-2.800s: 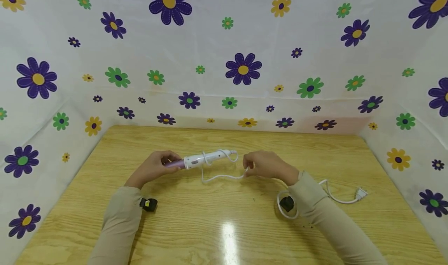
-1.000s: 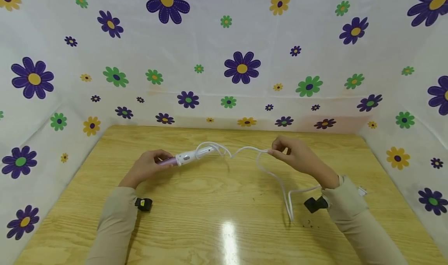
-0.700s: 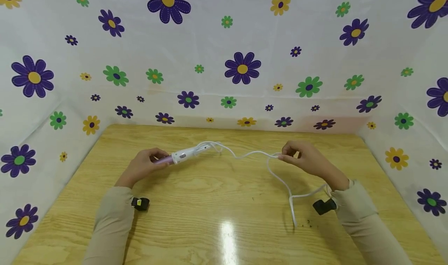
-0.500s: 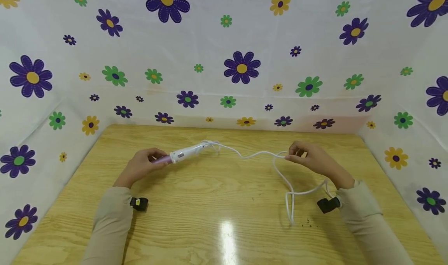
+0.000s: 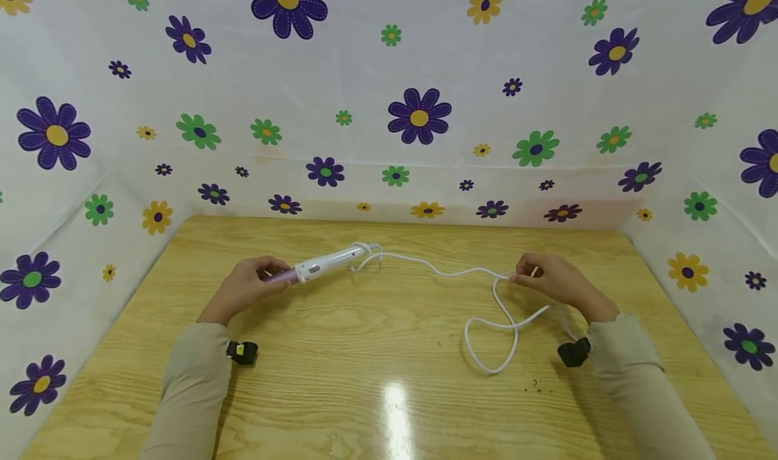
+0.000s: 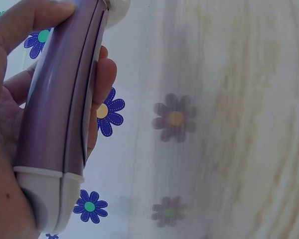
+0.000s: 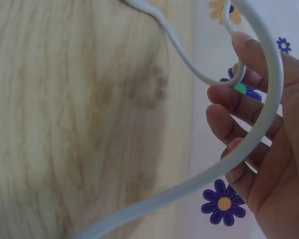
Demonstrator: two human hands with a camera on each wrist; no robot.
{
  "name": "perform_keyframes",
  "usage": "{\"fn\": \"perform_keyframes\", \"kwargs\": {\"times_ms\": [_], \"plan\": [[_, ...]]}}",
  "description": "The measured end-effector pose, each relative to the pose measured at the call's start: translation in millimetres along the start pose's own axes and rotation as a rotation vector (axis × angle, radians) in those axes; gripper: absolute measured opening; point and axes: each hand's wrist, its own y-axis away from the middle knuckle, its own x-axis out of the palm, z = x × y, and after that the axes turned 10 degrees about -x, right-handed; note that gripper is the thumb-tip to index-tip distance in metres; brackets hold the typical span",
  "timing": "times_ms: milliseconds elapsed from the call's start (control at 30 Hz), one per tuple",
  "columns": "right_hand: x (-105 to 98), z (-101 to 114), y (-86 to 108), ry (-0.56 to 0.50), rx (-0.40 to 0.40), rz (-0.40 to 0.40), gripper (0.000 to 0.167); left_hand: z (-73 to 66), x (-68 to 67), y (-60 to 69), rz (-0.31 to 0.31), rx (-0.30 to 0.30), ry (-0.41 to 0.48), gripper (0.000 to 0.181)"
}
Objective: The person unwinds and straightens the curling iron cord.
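Note:
My left hand point(image 5: 246, 286) grips the purple barrel of a hair styling iron point(image 5: 331, 263), whose white handle points right and slightly away. In the left wrist view, the fingers and thumb hold the purple section point(image 6: 62, 94), which has a lengthwise split and a white tip. A loop of white power cord point(image 5: 425, 263) lies round the far end of the handle. From there the cord runs across to my right hand point(image 5: 562, 284), which pinches it between thumb and fingers. The right wrist view shows the pinched cord point(image 7: 189, 62), with another length arching in front of the palm.
Slack cord makes a loop on the wooden table point(image 5: 304, 379) below my right hand. Small dark marks point(image 5: 536, 387) dot the tabletop at right. A white flower-print cloth point(image 5: 365, 75) stands behind the table and along both sides.
My right hand has moved right, drawing out the cord and loosening its wrap round the handle. The left hand has shifted slightly left with the iron. Slack cord has spread into a loop.

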Motion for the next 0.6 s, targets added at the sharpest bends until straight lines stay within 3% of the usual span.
{"fn": "perform_keyframes", "kwargs": {"times_ms": [300,600], "plan": [[16,-16,-7.9,-0.064,0.051,0.055,0.018,-0.6,5.1,-3.3,0.018,0.013,0.002,0.033],[20,-3,-18.0,-0.105,0.026,0.098,0.016,-2.7,9.3,-0.3,0.031,0.022,0.001,0.033]]}}
